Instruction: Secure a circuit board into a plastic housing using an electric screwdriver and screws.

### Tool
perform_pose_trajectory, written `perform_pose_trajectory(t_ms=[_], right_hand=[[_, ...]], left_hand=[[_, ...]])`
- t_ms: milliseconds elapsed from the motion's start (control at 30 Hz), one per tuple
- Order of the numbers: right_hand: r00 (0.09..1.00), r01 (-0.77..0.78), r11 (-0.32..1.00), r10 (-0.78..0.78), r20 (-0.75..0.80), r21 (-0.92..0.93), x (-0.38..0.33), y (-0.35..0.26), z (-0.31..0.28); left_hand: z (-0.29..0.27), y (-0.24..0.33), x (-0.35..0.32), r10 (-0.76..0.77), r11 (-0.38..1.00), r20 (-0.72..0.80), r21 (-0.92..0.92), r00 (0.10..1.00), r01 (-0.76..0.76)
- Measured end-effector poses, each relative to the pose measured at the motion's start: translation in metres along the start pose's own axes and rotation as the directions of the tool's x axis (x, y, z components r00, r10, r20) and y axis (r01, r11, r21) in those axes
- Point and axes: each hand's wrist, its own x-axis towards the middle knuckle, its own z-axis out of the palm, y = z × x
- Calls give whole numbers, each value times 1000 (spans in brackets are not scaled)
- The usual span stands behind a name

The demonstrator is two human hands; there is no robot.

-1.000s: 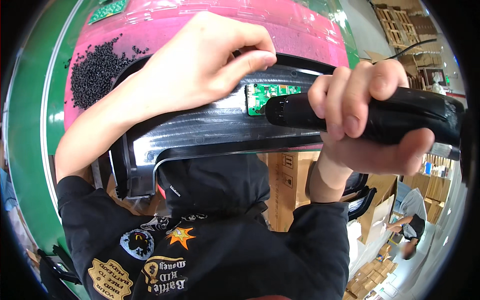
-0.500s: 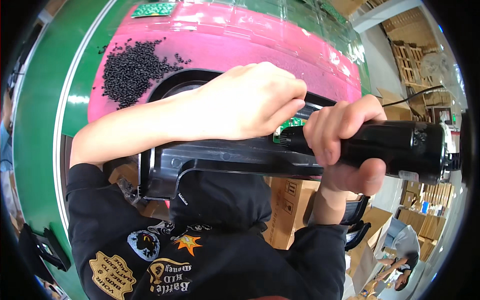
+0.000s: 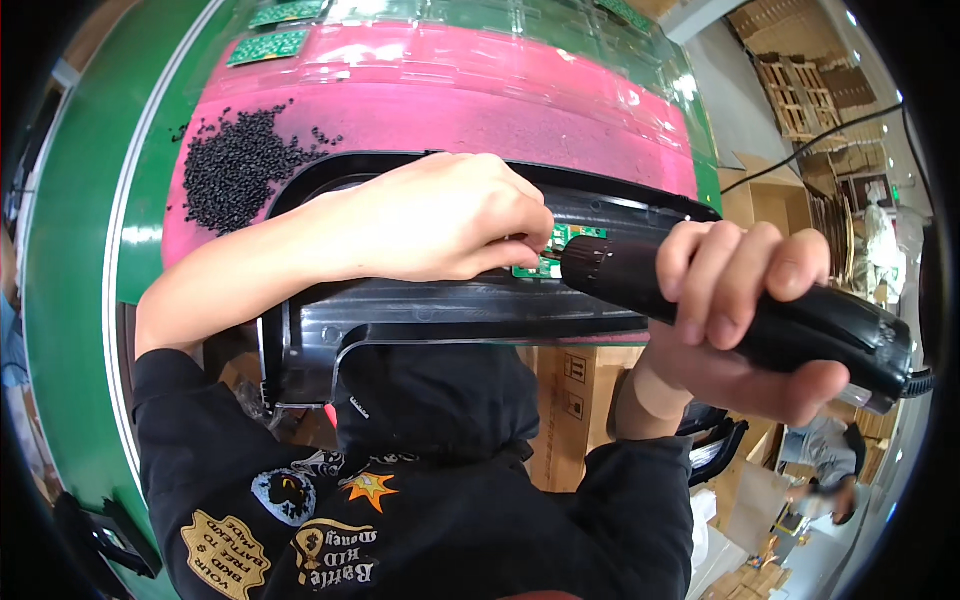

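My right hand [image 3: 740, 290] is wrapped round a black electric screwdriver [image 3: 630, 275], which slants with its nose toward the left. The driver's tip meets a small green circuit board [image 3: 580, 233] lying inside a long black plastic housing [image 3: 420, 308]. Beside that tip my left hand [image 3: 465, 220] is closed, thumb and forefinger pinched together over the board. Whatever those fingertips hold is too small to make out. My left forearm crosses the housing's left end, and the hand hides part of the board.
A pile of small black screws [image 3: 235, 170] lies on the pink mat [image 3: 450, 115], beyond the housing at left. Clear plastic trays [image 3: 420, 55] and green circuit boards [image 3: 267, 48] are at the far side. A cardboard box [image 3: 575, 410] stands below the near edge. Another person is at lower right.
The screwdriver has tilted, its rear end dropping toward the lower right. More of the circuit board shows between my hands. My left hand appears slightly further left, as the whole view has shifted.
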Motion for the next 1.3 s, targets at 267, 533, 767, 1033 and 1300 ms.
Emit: perform_pose_trajectory(t_ms=[267,533,767,1033,1300], right_hand=[[1000,10,997,-8,-25,76,-2,-19,-3],[997,-38,999,36,67,35,-7,-27,-23],[980,-105,992,91,-176,-69,-28,-19,-60],[966,-136,990,129,-222,-19,-26,-3,-61],[949,-246,965,221,-224,-89,-20,3,-65]], left_hand=[[3,6,6,97,987,-112,-120,989,-110],[-17,20,4,66,997,-391,54,918,-48],[-33,40,-14,342,940,-618,225,709,-257],[-37,65,-60,340,940,-704,275,623,-203],[-51,58,-88,356,934,-789,313,501,-172]])
